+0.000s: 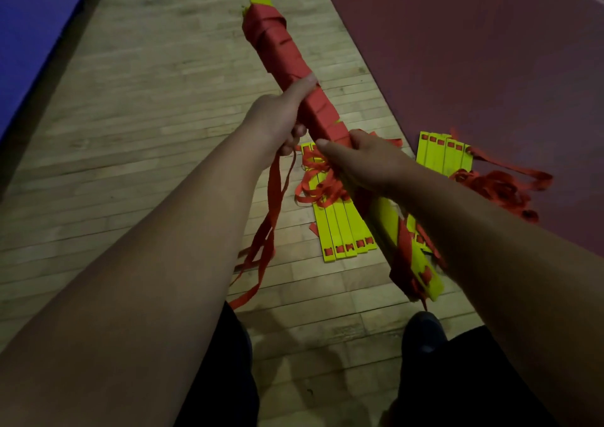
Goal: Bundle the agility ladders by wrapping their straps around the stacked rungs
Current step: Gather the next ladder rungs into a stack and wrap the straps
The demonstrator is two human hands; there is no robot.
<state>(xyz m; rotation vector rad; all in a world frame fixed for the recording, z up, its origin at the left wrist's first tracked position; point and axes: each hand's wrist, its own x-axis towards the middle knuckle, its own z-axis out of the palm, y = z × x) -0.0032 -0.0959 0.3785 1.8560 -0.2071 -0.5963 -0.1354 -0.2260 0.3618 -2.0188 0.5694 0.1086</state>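
I hold a long bundle of stacked yellow rungs (287, 57) slanting from upper left to lower right. Red strap covers its far two thirds; its near end (421, 263) shows bare yellow. My left hand (281, 116) grips the bundle's middle from the left, thumb lying along the wrap. A loose red strap (271, 224) hangs from this hand down to the floor. My right hand (362, 162) is closed around the bundle just below the wrapped part.
Two more ladders lie on the floor: flat yellow rungs with tangled red straps (340, 227) under my hands, another set (444, 155) at the right on the dark red mat (490, 67). A blue mat (29, 34) borders the wooden floor's left. My shoe (423, 332) is below.
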